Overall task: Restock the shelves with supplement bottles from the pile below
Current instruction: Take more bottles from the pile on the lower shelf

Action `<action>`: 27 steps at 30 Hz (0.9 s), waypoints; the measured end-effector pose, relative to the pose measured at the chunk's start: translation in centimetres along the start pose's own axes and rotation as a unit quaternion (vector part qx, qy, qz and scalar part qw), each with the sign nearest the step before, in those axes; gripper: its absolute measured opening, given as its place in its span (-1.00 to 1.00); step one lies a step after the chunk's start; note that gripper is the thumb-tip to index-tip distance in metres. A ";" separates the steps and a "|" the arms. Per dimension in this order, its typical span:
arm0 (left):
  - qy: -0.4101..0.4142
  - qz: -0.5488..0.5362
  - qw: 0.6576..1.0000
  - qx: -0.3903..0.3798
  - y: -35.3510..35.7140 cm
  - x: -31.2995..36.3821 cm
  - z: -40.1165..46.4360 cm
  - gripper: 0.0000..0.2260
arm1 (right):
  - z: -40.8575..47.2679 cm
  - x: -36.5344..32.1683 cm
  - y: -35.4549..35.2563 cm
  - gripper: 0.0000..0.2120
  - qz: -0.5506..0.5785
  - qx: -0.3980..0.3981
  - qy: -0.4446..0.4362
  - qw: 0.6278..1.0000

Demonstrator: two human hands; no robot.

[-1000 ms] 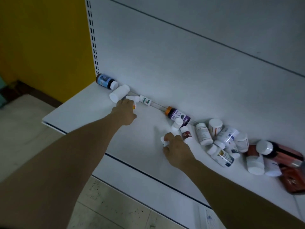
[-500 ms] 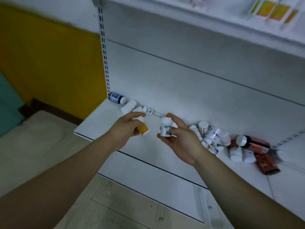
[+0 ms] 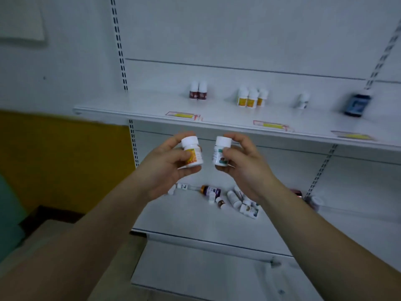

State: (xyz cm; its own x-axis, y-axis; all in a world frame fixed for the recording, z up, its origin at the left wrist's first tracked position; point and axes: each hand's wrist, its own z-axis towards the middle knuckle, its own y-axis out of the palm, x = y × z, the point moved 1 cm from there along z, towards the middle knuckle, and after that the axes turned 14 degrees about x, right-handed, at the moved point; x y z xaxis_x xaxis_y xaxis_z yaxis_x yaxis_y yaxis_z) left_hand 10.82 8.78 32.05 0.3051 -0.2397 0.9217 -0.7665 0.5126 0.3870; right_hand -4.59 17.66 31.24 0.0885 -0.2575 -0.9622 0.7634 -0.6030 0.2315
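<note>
My left hand (image 3: 167,164) grips a white bottle with an orange-yellow label (image 3: 192,151), upright. Beside it, my right hand (image 3: 243,164) holds a white bottle with a green label (image 3: 221,151), also upright. Both are raised just below the front edge of the upper shelf (image 3: 134,105). On that shelf stand two red-labelled bottles (image 3: 198,90), three orange-labelled bottles (image 3: 251,97), one white bottle (image 3: 302,101) and a dark blue bottle (image 3: 357,104). The pile of loose bottles (image 3: 234,199) lies on the lower shelf (image 3: 186,222), partly hidden by my hands.
Price tags (image 3: 184,115) lie along the upper shelf's front edge. Slotted uprights (image 3: 119,44) run up the white back panel. A yellow wall (image 3: 65,159) is at the left, pale floor below it. A bottom shelf (image 3: 195,270) juts out under the pile.
Both hands picked a bottle from the pile and lifted them up to the upper shelf's edge. My view has tilted upward, bringing the stocked upper shelf into sight.
</note>
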 end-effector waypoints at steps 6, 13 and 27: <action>0.062 0.058 0.996 -0.038 6.4 2.1 -1.4 -0.60 | -0.7 -5.7 -4.1 -0.71 0.006 0.032 -0.080 0.996; 0.084 0.116 0.986 -0.083 16.2 1.4 -0.4 -0.60 | 0.4 -10.2 -12.6 -0.70 -0.015 0.073 -0.097 0.993; 0.225 0.384 0.895 -0.033 30.2 -4.4 6.7 -0.61 | 8.0 -14.5 -27.9 -0.68 -0.234 0.101 -0.102 0.962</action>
State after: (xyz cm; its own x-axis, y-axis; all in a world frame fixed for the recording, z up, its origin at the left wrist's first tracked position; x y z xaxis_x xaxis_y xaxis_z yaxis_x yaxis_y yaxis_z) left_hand -17.45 19.77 39.46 -0.0893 0.5533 0.8282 -0.8168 0.4352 -0.3788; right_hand -32.31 32.18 39.88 -0.3769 -0.0524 -0.9248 0.5482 -0.8174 -0.1771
